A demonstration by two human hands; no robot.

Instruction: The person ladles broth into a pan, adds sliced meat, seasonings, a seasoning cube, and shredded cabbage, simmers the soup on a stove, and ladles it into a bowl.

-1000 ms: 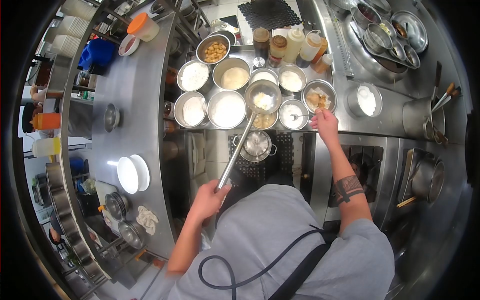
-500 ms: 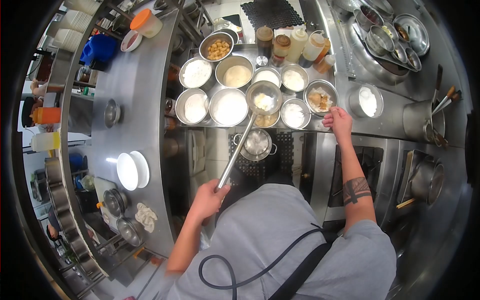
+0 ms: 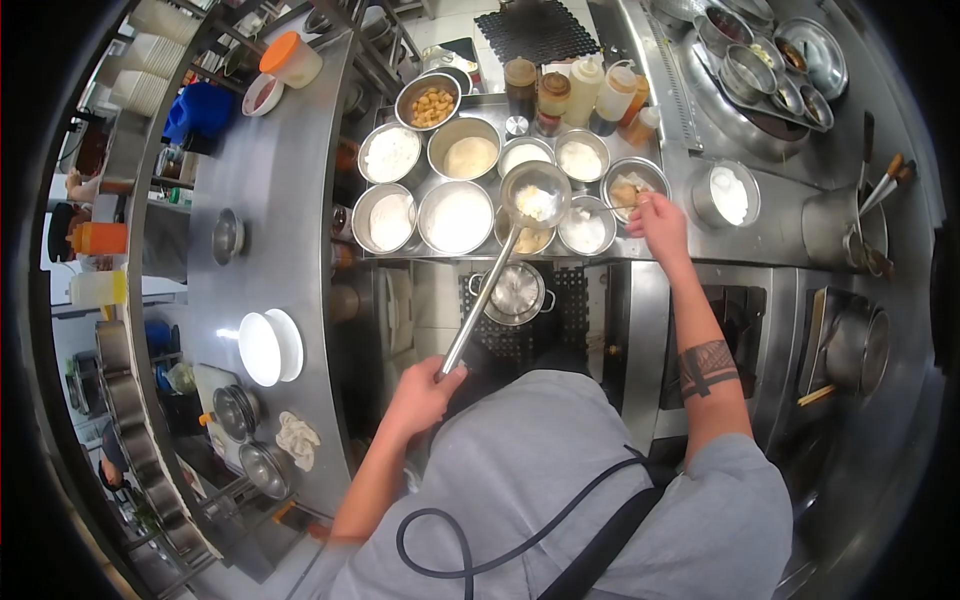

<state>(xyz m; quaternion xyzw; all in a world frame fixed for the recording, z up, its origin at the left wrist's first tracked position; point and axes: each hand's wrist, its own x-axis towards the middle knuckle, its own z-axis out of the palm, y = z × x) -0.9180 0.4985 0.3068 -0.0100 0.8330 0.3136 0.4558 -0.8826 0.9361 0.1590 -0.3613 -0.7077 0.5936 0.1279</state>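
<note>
My left hand (image 3: pixel 418 395) is wrapped round the long handle of a steel ladle (image 3: pixel 470 325), whose bowl holds a pale, lumpy ingredient over the front row of tins. Between the fingers of my right hand (image 3: pixel 660 228) is a thin-handled metal spoon (image 3: pixel 618 207), its tip over a tin of white powder (image 3: pixel 585 228). Just beyond that hand stands a tin with brownish powder (image 3: pixel 628 192). A tin of yellowish contents (image 3: pixel 530 242) is partly hidden beneath the ladle. More tins of white powder (image 3: pixel 455 215) are on the left.
Several sauce bottles (image 3: pixel 585 88) stand behind the tins, with a bowl of brown chunks (image 3: pixel 432 108) at their left. A two-handled pot (image 3: pixel 515 293) sits low before me. White plates (image 3: pixel 268 347) lie on the left counter; utensils fill a steel pot (image 3: pixel 835 232) on the right.
My right hand has moved slightly up and left with the spoon, now overlapping the brownish tin's edge. The ladle stays nearly still in my left hand. The whole view has shifted slightly.
</note>
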